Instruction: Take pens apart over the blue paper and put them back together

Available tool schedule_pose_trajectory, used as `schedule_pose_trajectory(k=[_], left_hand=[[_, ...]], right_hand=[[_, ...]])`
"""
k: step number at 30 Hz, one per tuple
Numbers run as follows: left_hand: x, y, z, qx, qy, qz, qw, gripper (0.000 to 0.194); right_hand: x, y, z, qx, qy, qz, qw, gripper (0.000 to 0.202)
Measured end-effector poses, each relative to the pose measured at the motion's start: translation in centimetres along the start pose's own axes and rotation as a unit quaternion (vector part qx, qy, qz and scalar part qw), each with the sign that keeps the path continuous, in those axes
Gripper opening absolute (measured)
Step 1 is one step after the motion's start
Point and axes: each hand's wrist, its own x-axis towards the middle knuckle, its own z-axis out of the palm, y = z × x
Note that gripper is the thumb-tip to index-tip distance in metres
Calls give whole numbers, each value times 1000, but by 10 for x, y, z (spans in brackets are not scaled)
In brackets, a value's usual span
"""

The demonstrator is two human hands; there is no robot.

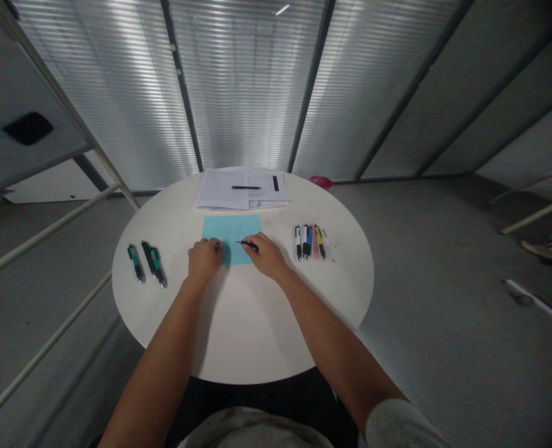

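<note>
A light-blue sheet of paper (231, 225) lies on the round white table (247, 330). It carries faint marks near its upper right. My right hand (265, 254) is closed round a black pen (250, 246), whose tip points left over the sheet. At the sheet's left edge rests my left hand (204, 260), fingers curled closed. A small dark thing shows at its fingertips, too small to name.
Several pens (307, 241) stand in a row on the right of the table; green-and-black pens (154, 262) lie on the left. Behind the blue sheet are printed papers (224, 190) with a dark pen (246, 187) on top. A pale metal frame (46, 233) runs along the left.
</note>
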Motion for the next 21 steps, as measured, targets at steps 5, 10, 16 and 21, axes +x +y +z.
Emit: schedule_pose_trajectory(k=[5, 10, 16, 21], left_hand=[[8, -10, 11, -43, 25, 35, 998, 36], [10, -6, 13, -218, 87, 3, 972, 25], [10, 12, -2, -679, 16, -160, 716, 27], [7, 13, -8, -782, -34, -174, 597, 29]], right_hand=[[0, -2, -1, -2, -2, 0, 1000, 22], [0, -1, -1, -1, -1, 2, 1000, 22], [-2, 3, -1, 11, 0, -2, 1000, 21], [-3, 2, -2, 6, 0, -1, 1000, 22]])
